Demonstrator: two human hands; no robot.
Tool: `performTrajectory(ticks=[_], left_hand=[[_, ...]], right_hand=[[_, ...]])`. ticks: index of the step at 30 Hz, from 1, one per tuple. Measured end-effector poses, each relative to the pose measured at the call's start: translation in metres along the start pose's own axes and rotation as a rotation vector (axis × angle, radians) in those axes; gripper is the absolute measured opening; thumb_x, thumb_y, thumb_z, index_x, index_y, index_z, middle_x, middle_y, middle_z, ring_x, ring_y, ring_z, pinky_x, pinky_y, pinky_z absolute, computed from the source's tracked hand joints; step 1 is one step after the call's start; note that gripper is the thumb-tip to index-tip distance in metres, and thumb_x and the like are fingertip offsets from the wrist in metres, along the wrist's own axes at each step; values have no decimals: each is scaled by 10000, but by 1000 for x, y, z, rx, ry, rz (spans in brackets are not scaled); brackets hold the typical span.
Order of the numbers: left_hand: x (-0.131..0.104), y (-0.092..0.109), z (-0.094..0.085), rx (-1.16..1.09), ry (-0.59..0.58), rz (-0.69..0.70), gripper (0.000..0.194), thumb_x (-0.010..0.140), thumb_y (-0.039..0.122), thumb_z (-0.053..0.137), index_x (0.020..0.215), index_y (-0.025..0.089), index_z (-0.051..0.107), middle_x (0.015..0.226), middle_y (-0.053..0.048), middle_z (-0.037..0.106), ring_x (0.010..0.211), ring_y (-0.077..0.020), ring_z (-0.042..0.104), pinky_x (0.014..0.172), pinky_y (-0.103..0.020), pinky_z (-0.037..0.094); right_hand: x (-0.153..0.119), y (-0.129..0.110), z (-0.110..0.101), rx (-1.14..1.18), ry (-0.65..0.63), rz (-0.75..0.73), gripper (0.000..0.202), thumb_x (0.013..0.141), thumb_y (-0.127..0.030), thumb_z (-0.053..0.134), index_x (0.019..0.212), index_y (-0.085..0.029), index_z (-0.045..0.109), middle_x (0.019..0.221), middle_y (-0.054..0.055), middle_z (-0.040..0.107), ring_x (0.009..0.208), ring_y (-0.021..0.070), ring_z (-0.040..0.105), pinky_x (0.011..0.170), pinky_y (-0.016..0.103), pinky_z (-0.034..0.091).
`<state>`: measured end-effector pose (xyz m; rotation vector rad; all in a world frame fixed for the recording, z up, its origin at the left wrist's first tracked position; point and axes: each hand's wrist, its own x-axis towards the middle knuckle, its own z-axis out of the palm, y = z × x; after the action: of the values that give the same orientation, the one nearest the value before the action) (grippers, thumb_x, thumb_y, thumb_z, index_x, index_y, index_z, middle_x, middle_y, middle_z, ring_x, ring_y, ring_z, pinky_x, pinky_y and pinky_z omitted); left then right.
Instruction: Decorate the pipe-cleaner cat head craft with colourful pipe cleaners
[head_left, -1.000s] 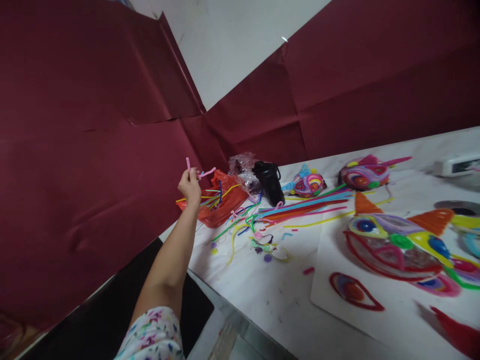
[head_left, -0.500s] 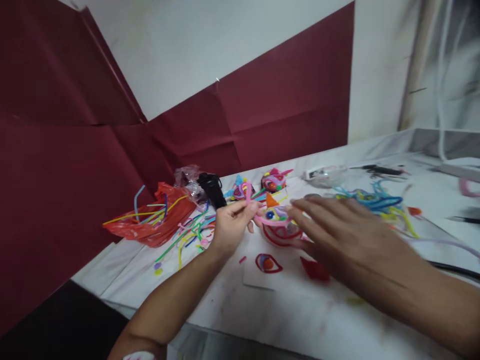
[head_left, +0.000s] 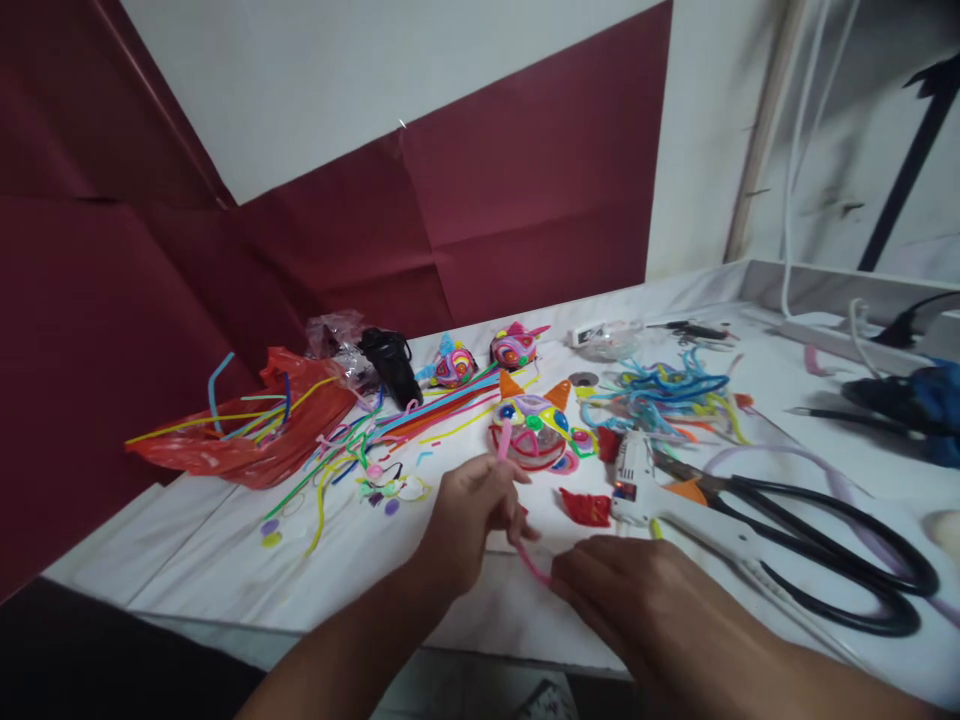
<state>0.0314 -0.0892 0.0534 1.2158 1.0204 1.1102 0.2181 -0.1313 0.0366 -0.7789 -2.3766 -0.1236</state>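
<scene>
A pink pipe cleaner (head_left: 532, 568) runs between my two hands, low over the front of the table. My left hand (head_left: 472, 515) pinches it, and one end sticks up past the fingertips. At its other end my right hand (head_left: 645, 600) is closed on it, back of the hand upward. Just beyond my left hand lies a colourful animal-face mask (head_left: 555, 448) with orange ears, a blue eye and a red-edged mouth. A piece of red fuzzy material (head_left: 586, 507) rests beyond my right hand.
A white glue gun (head_left: 636, 470) and large black-handled scissors (head_left: 832, 535) lie at the right. Blue pipe cleaners (head_left: 667, 380) are heaped behind them. A red plastic bag (head_left: 247, 440) lies left; a black bottle (head_left: 391, 365) and two decorated masks (head_left: 514, 346) are at the back.
My right hand has come down and nearer, from spread fingers to closed on the pipe cleaner. My left hand has lowered with the pipe cleaner. The view has shifted right, showing the glue gun and scissors.
</scene>
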Motion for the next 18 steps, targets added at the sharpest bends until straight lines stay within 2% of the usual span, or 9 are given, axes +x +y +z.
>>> performTrajectory(ticks=[2, 3, 4, 5, 8, 10, 12, 15, 18], left_hand=[[-5, 0, 2, 145, -55, -24, 383, 735, 611, 671, 732, 229, 650, 479, 65, 394, 383, -89, 313, 396, -250, 310], [-8, 1, 4, 234, -80, -3, 374, 774, 594, 635, 715, 225, 646, 474, 62, 380, 388, -91, 283, 396, -251, 263], [-10, 2, 5, 321, -111, 36, 369, 811, 568, 601, 689, 222, 638, 471, 54, 374, 403, -98, 281, 411, -259, 251], [-12, 3, 7, 403, -143, 90, 372, 841, 537, 570, 655, 220, 626, 473, 44, 381, 423, -110, 303, 436, -273, 272], [-17, 9, 9, 592, -228, 234, 388, 879, 455, 525, 577, 218, 583, 523, -1, 472, 516, -152, 434, 536, -311, 376], [-19, 11, 6, 635, -273, 209, 374, 892, 444, 510, 606, 218, 594, 551, -8, 501, 522, -152, 459, 523, -303, 385], [-19, 10, 0, 582, -320, 108, 356, 907, 478, 494, 708, 223, 642, 562, 5, 501, 465, -127, 433, 453, -271, 354], [-19, 3, -11, 411, -347, -11, 365, 886, 551, 522, 877, 224, 684, 598, 15, 526, 415, -98, 432, 396, -234, 346], [-23, -4, -14, 324, -356, -62, 360, 844, 557, 593, 899, 214, 689, 583, 24, 522, 406, -95, 457, 388, -219, 384]], right_hand=[[6, 0, -9, -141, 172, -32, 233, 958, -100, 406, 946, -182, 623, 877, 74, 705, 676, 169, 647, 572, 274, 478], [9, 2, -14, -258, 257, -63, 249, 957, -97, 407, 1089, -153, 611, 1013, 128, 707, 784, 209, 660, 650, 318, 503], [13, 3, -19, -365, 314, -102, 296, 946, -79, 404, 1180, -118, 582, 1089, 167, 694, 849, 247, 656, 692, 367, 509], [16, 5, -22, -435, 322, -134, 321, 929, -58, 398, 1195, -90, 576, 1076, 174, 698, 847, 269, 650, 692, 400, 505], [19, 11, -28, -378, 206, -127, 314, 869, 18, 366, 927, -124, 640, 745, 60, 686, 631, 231, 614, 575, 371, 472], [14, 15, -29, -267, 146, -63, 340, 846, 46, 358, 818, -168, 620, 633, 11, 635, 543, 192, 591, 531, 327, 461], [5, 21, -31, -196, 133, -9, 351, 863, 24, 337, 843, -181, 621, 658, 18, 653, 569, 177, 627, 536, 294, 481], [-10, 27, -36, -72, 102, 75, 318, 955, -119, 328, 892, -201, 629, 692, 26, 675, 567, 161, 646, 509, 261, 487], [-17, 25, -40, 175, -27, 198, 321, 1010, -287, 355, 888, -236, 647, 676, -3, 679, 550, 136, 649, 490, 219, 493]])
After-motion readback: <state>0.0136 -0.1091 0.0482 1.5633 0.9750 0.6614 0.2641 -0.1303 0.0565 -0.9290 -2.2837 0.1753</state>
